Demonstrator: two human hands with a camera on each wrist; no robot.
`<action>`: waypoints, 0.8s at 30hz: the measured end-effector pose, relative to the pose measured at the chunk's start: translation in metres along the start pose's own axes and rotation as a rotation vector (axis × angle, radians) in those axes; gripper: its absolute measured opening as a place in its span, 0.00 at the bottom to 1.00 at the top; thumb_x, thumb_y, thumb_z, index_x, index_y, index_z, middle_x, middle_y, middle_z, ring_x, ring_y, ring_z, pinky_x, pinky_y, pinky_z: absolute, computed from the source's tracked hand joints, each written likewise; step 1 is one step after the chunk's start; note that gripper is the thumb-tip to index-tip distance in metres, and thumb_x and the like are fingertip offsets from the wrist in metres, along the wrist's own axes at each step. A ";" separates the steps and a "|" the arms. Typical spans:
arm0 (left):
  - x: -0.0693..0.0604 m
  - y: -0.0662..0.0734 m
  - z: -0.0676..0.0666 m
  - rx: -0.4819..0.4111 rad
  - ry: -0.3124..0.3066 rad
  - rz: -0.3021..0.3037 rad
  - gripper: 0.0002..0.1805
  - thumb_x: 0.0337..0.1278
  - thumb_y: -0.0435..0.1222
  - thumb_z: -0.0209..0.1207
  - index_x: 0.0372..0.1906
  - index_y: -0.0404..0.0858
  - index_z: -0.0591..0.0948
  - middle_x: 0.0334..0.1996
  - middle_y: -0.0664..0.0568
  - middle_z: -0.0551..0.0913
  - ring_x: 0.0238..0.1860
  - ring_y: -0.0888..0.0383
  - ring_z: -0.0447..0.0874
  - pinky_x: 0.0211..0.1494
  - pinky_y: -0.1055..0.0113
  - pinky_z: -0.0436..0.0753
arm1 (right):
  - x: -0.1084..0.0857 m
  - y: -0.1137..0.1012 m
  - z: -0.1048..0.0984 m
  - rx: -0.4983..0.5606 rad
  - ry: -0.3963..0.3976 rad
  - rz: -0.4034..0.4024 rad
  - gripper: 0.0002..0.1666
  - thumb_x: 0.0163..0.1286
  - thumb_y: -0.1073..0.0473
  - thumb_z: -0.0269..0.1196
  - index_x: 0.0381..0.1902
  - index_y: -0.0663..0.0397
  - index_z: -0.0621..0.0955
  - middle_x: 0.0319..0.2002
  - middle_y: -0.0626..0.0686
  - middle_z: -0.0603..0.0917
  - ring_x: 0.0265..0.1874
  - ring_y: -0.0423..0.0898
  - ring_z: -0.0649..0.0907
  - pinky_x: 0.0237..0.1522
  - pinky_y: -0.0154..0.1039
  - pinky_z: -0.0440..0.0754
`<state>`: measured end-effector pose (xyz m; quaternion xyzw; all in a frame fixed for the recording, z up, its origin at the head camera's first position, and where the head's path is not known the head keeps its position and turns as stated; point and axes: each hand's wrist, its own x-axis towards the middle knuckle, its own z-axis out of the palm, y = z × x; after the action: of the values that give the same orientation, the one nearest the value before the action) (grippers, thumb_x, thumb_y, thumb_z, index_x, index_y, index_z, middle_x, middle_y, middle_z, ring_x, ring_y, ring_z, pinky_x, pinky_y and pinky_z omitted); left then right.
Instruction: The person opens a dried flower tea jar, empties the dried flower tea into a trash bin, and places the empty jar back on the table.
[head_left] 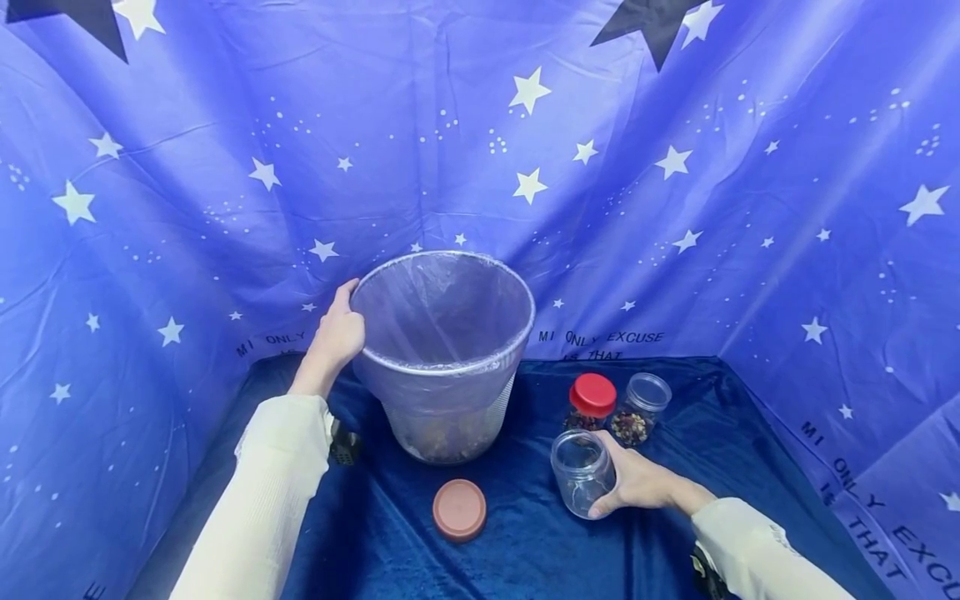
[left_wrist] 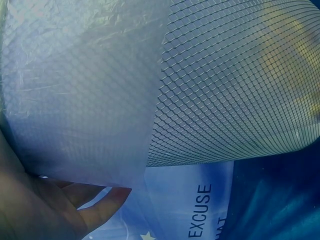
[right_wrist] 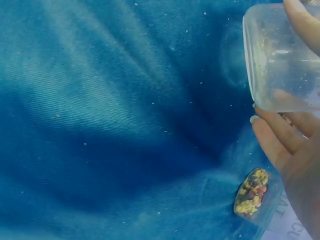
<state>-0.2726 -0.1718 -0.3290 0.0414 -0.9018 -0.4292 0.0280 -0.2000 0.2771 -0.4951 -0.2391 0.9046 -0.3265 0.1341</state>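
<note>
My left hand (head_left: 341, 333) grips the left side of a mesh wastebasket (head_left: 501, 408) at its rim. A clear plastic bag lines the basket and folds over its outside; something yellowish shows through the mesh (left_wrist: 285, 45) near the bottom. In my right hand (head_left: 637, 479) is a clear jar (head_left: 583, 483), lidless and with nothing visible inside, gripped round its side. The right wrist view shows the jar (right_wrist: 280, 60) between thumb and fingers. Just behind stand a red-lidded jar (head_left: 592, 396) of dark bits and another clear jar (head_left: 648, 392) of mixed dried pieces.
A round pinkish-brown lid (head_left: 459, 510) lies on the dark blue cloth (head_left: 525, 550) in front of the basket. Blue star-printed curtains (head_left: 420, 125) enclose the back and both sides, close behind the basket.
</note>
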 end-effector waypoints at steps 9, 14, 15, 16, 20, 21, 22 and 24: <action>-0.001 0.000 0.001 -0.001 -0.002 -0.003 0.37 0.64 0.33 0.29 0.80 0.49 0.45 0.79 0.42 0.52 0.78 0.37 0.49 0.78 0.41 0.52 | -0.009 0.011 0.001 0.050 0.007 -0.052 0.60 0.36 0.47 0.83 0.66 0.48 0.64 0.56 0.54 0.82 0.53 0.45 0.81 0.54 0.33 0.74; -0.002 0.002 -0.001 -0.009 -0.003 -0.003 0.37 0.64 0.33 0.29 0.80 0.49 0.45 0.79 0.43 0.51 0.78 0.37 0.49 0.78 0.42 0.51 | -0.010 0.016 0.001 0.113 0.001 -0.114 0.60 0.36 0.49 0.83 0.67 0.48 0.65 0.59 0.55 0.80 0.57 0.44 0.79 0.58 0.27 0.70; -0.002 0.002 -0.001 -0.011 -0.002 -0.003 0.37 0.64 0.33 0.29 0.80 0.49 0.45 0.79 0.43 0.51 0.78 0.37 0.49 0.78 0.42 0.51 | -0.009 0.017 0.002 0.126 0.002 -0.129 0.60 0.36 0.50 0.83 0.67 0.48 0.65 0.60 0.55 0.79 0.58 0.44 0.78 0.59 0.26 0.69; -0.002 0.002 -0.001 -0.011 -0.002 -0.002 0.37 0.64 0.33 0.29 0.80 0.49 0.45 0.79 0.43 0.52 0.78 0.37 0.49 0.78 0.42 0.51 | -0.009 0.018 0.002 0.139 0.005 -0.148 0.60 0.36 0.51 0.83 0.67 0.49 0.65 0.60 0.56 0.79 0.58 0.44 0.78 0.60 0.25 0.68; -0.002 0.001 -0.001 -0.008 -0.007 -0.004 0.38 0.64 0.33 0.29 0.80 0.49 0.45 0.79 0.42 0.52 0.78 0.37 0.49 0.78 0.42 0.51 | -0.010 0.021 0.004 0.157 0.017 -0.211 0.60 0.35 0.53 0.83 0.67 0.51 0.65 0.59 0.57 0.79 0.59 0.43 0.78 0.61 0.23 0.66; -0.002 0.001 -0.001 -0.008 -0.008 -0.002 0.38 0.64 0.33 0.29 0.80 0.49 0.45 0.79 0.43 0.51 0.78 0.37 0.48 0.78 0.41 0.51 | -0.011 0.021 0.004 0.141 0.024 -0.219 0.60 0.35 0.52 0.83 0.67 0.51 0.65 0.59 0.56 0.80 0.58 0.42 0.78 0.61 0.24 0.66; -0.001 0.001 -0.001 -0.007 -0.009 0.001 0.37 0.64 0.33 0.29 0.80 0.49 0.45 0.79 0.43 0.51 0.78 0.37 0.48 0.78 0.41 0.51 | -0.011 0.021 0.005 0.118 0.032 -0.223 0.60 0.36 0.51 0.83 0.67 0.50 0.65 0.59 0.56 0.80 0.58 0.42 0.78 0.61 0.25 0.67; -0.001 0.001 -0.001 -0.007 -0.008 0.006 0.37 0.64 0.33 0.29 0.80 0.48 0.45 0.79 0.43 0.51 0.78 0.37 0.47 0.78 0.41 0.50 | -0.013 0.021 0.006 0.058 0.052 -0.213 0.61 0.35 0.48 0.83 0.67 0.47 0.65 0.58 0.52 0.81 0.57 0.40 0.77 0.60 0.29 0.69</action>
<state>-0.2720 -0.1717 -0.3280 0.0368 -0.9005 -0.4324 0.0261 -0.1939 0.2947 -0.5120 -0.3216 0.8673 -0.3711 0.0821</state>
